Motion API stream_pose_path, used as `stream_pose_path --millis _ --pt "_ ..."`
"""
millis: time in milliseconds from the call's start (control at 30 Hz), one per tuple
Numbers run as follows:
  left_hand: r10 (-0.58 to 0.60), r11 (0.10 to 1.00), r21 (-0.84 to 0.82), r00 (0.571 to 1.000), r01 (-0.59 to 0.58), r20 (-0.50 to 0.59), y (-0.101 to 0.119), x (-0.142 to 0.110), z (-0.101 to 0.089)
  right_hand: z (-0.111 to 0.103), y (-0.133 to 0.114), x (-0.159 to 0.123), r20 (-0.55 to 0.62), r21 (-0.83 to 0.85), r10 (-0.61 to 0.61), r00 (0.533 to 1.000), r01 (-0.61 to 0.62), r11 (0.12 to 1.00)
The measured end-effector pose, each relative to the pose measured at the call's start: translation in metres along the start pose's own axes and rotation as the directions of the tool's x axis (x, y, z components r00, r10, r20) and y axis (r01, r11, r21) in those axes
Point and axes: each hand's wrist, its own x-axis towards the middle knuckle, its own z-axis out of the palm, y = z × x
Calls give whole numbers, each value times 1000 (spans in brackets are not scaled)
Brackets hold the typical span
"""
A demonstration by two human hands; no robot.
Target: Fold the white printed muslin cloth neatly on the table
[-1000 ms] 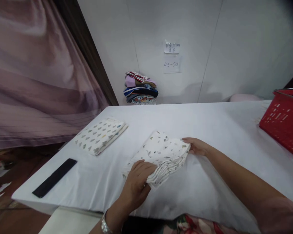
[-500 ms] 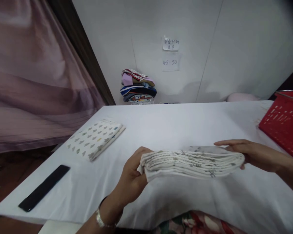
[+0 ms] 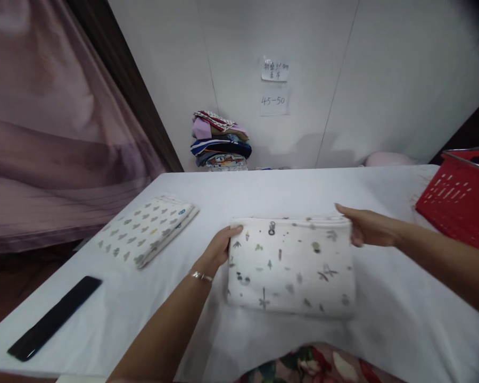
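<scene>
A thick folded white cloth (image 3: 289, 266) printed with small grey, green and red motifs is above the near middle of the table, its printed face towards me. My left hand (image 3: 222, 246) grips its upper left corner, thumb over the front. At the upper right corner is my right hand (image 3: 369, 226), one digit stretched along the top and the other fingers bent at the side edge. How firmly it grips is hard to see. The cloth's lower edge is blurred. Left of it lies another folded white cloth (image 3: 149, 229) with a grey cloud-like print.
A white sheet covers the table (image 3: 295, 191). A long black flat object (image 3: 56, 318) lies at the near left. At the right edge stands a red perforated basket (image 3: 459, 207). Behind the table rises a stack of folded fabrics (image 3: 221, 141) by the wall. A pink curtain (image 3: 56, 122) hangs left.
The folded cloth has tipped from edge-on, layers towards me, to showing its printed face. Both hands have risen slightly, staying at its left and right ends. The view has shifted a little.
</scene>
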Motion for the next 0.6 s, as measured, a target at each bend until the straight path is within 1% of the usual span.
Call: stream_pose_path --millis 33,67,133,200,233,267,367,433,533,600 --pt "-16 1000 17 997 18 -78 -6 17 -5 2 3 22 16 20 23 1000 -24 1000" --pt "-34 998 43 989 41 -143 -12 29 -10 4 8 43 7 10 54 998 -54 998" --pt "-20 993 107 975 44 -221 -21 44 -17 5 19 78 -126 -100 70 990 -83 992" --pt "32 984 176 969 12 -243 -25 48 -21 5 31 98 -264 -253 16 964 -85 964" --pt "60 977 211 968 -7 -245 -26 48 -22 6 35 103 -295 -307 -23 955 -72 949" --pt "89 970 243 965 -27 -246 -27 47 -24 7 38 106 -296 -331 -53 954 -51 942" --pt "177 937 339 954 -87 -243 -28 46 -27 11 43 105 -244 -291 -68 967 -6 957" --pt "233 909 397 946 -129 -226 -30 47 -29 15 45 104 -251 -255 -71 965 4 967" --pt "315 853 487 928 -187 -197 -35 51 -33 21 50 106 -324 -245 -167 931 88 966" --pt "381 777 598 903 -197 -198 -39 53 -36 24 55 109 -358 -307 -239 902 128 943"
